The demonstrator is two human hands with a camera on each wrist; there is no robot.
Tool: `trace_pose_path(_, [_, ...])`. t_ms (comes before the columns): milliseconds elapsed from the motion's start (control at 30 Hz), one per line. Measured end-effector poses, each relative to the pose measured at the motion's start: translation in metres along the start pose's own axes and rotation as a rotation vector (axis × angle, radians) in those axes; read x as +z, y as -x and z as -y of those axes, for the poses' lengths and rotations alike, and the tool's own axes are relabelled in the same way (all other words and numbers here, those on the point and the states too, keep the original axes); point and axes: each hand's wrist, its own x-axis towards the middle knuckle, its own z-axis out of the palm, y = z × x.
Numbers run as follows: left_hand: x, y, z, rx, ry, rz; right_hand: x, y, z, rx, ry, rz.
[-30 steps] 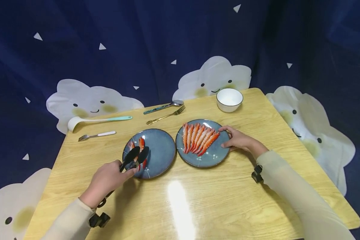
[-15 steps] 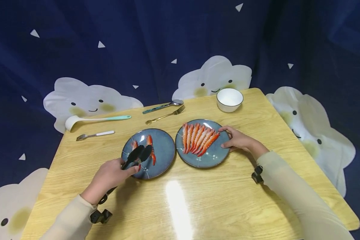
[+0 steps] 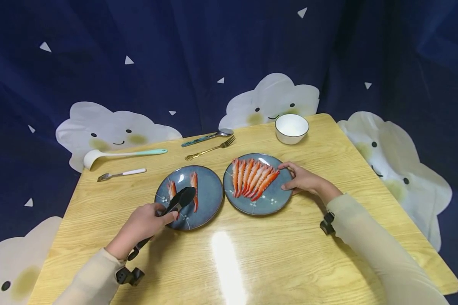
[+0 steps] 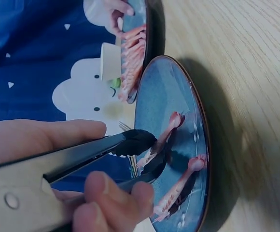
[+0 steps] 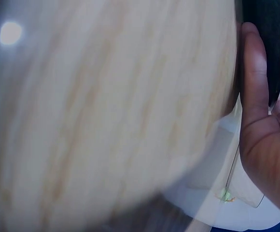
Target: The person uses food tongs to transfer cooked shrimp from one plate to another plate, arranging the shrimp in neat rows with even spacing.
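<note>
My left hand [image 3: 139, 226] holds a pair of tongs [image 3: 183, 198] with black tips above the left blue plate [image 3: 210, 186]. Two orange-and-white shrimp lie on that plate: one shrimp [image 3: 194, 190] stands clear just right of the tips, while the other shrimp [image 3: 171, 189] is partly hidden by the tongs. In the left wrist view the tongs' tips [image 4: 139, 143] are a little apart, over the plate. My right hand [image 3: 303, 178] grips the right rim of the second blue plate [image 3: 278, 197], thumb on top and other fingers partly hidden. Several shrimp [image 3: 252, 178] lie there in a fanned row.
A white bowl [image 3: 291, 129] stands at the back right. Behind the plates lie a spoon [image 3: 208, 137] and a gold-handled fork [image 3: 210, 149]. A ladle [image 3: 126, 154] and a white-handled fork [image 3: 122, 173] are at the back left. The plates sit side by side on the wooden table [image 3: 290, 254].
One shrimp on the left plate has shifted right and now lies clear of the tongs. The tongs' tips have moved slightly right and closer together. My right hand has stayed on its plate.
</note>
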Motion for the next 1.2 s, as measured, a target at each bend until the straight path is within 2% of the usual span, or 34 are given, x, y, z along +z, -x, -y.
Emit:
trace_pose_path(200, [0.002, -0.004, -0.001, -0.026, 0.015, 0.021, -0.003, 0.001, -0.002, -0.011, 0.016, -0.013])
trace_pose_path(333, [0.004, -0.005, -0.001, -0.017, 0.005, 0.017, -0.004, 0.001, -0.003, -0.009, 0.005, -0.004])
trace_pose_path(567, [0.002, -0.006, -0.012, 0.065, -0.015, -0.034, -0.006, 0.003, -0.003, -0.010, 0.004, -0.007])
trace_pose_path(733, [0.005, -0.006, -0.034, 0.158, -0.015, -0.043, -0.007, 0.004, -0.002, 0.006, -0.008, -0.004])
trace_pose_path(900, [0.014, -0.011, -0.064, 0.276, -0.047, -0.036, -0.009, 0.003, -0.002, 0.025, 0.000, 0.014])
trace_pose_path(1200, [0.037, -0.023, -0.117, 0.424, -0.133, 0.027, -0.010, 0.005, 0.001, 0.023, -0.079, 0.147])
